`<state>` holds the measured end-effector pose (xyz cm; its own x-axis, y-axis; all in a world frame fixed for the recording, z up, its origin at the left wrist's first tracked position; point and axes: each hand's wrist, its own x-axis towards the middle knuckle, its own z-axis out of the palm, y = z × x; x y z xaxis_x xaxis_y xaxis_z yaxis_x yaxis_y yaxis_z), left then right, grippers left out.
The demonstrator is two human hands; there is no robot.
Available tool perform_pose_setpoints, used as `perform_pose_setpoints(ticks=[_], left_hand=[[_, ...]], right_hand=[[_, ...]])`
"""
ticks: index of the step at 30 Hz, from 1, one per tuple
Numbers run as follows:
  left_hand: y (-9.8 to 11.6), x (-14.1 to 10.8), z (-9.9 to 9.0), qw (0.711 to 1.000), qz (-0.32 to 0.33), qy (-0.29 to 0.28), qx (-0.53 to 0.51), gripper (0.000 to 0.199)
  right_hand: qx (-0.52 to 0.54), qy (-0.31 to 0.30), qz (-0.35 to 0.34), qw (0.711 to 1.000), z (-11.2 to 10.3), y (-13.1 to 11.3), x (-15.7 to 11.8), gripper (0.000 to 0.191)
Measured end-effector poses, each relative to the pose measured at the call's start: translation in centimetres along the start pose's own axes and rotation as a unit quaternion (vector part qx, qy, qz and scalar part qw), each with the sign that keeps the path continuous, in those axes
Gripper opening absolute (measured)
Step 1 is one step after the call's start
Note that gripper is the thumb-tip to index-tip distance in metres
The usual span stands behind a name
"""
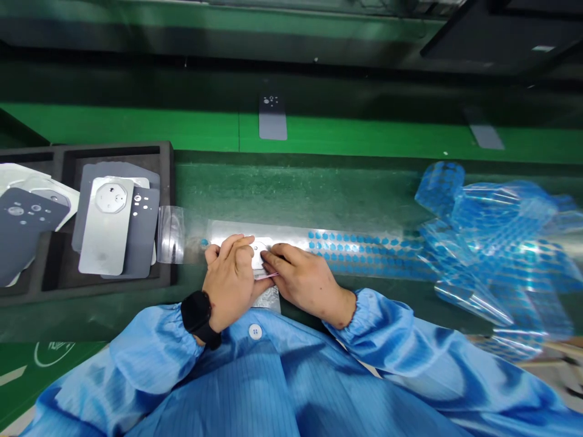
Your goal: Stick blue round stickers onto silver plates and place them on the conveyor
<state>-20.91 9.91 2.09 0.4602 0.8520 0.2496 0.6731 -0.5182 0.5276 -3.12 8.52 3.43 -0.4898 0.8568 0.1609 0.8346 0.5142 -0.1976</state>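
Observation:
Close to my chest, a silvery-white phone back cover (257,258) sits between my two hands, mostly hidden by the fingers. My left hand (231,276) is closed round its left side, with a black watch on the wrist. The fingers of my right hand (303,278) are bent and pinch its right side near the camera area. Beneath and beyond the hands lies a clear film strip (296,235) with rows of blue round stickers (364,247) running off to the right.
At left, a black divided tray (170,182) holds several phone back covers, among them a silver one (107,243) and grey ones. A crumpled heap of blue-dotted film (505,209) lies right. Two grey panels (273,124) (487,135) rest on the green strip behind the bench (291,188).

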Motion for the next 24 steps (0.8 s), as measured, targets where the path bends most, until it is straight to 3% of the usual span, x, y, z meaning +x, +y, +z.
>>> perform_pose_setpoints(ticks=[7,15,20,24], left_hand=[[0.1,0.0,-0.3,1.000,0.002,-0.007,-0.003,0.044],[0.1,0.0,-0.3,1.000,-0.009,-0.016,-0.003,0.051],[0.2,0.1,-0.3,1.000,-0.011,-0.016,-0.007,0.053],[0.3,0.0,-0.3,1.000,-0.012,-0.015,-0.009,0.051]], right_hand=[[0.017,-0.005,0.002,1.000,0.1,0.0,-0.7,0.027],[0.104,-0.064,0.088,0.989,-1.1,0.5,2.1,0.023],[0.084,-0.141,0.112,0.980,-1.5,0.4,3.3,0.022],[0.039,-0.135,0.084,0.987,-1.3,0.0,2.8,0.022]])
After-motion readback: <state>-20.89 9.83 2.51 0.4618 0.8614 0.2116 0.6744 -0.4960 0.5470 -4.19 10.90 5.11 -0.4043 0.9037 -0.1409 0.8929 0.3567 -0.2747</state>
